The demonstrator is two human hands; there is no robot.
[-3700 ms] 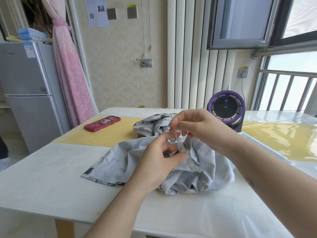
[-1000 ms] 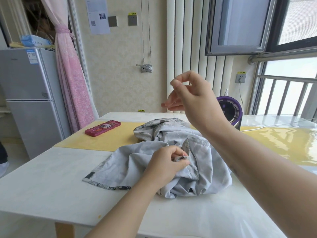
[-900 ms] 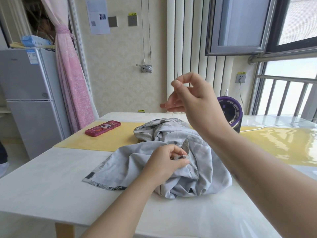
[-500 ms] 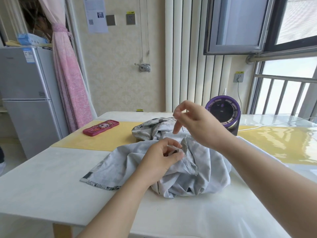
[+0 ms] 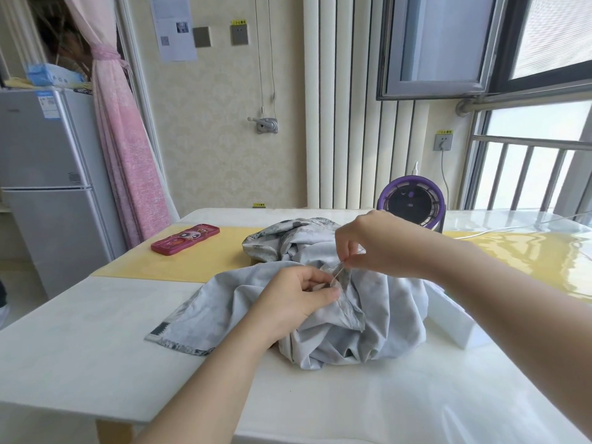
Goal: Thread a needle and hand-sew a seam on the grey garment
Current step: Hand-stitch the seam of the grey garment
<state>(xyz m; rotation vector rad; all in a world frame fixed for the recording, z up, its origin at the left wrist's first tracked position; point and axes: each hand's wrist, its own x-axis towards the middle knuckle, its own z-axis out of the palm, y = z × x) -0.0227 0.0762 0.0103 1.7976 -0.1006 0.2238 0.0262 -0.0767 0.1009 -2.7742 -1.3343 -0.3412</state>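
Patterned cream wall [image 5: 221,129], grey fridge [image 5: 48,187], pink curtain [image 5: 128,149], bright windows [image 5: 528,161]

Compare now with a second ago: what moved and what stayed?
The right hand came down from high above the table to the grey garment, pinching the needle at the fold. The left hand still grips that fold; the garment, red case and fan have not moved.

Bright daylight thru window [image 5: 538,174], panes blown out white. Hard glare on glossy table [image 5: 528,251] just below window. Soft, faint shadows in garment [image 5: 384,315] folds facing away from window. Centre sharp; far from window, fridge [image 5: 48,187] bows w/ wide-angle bend.
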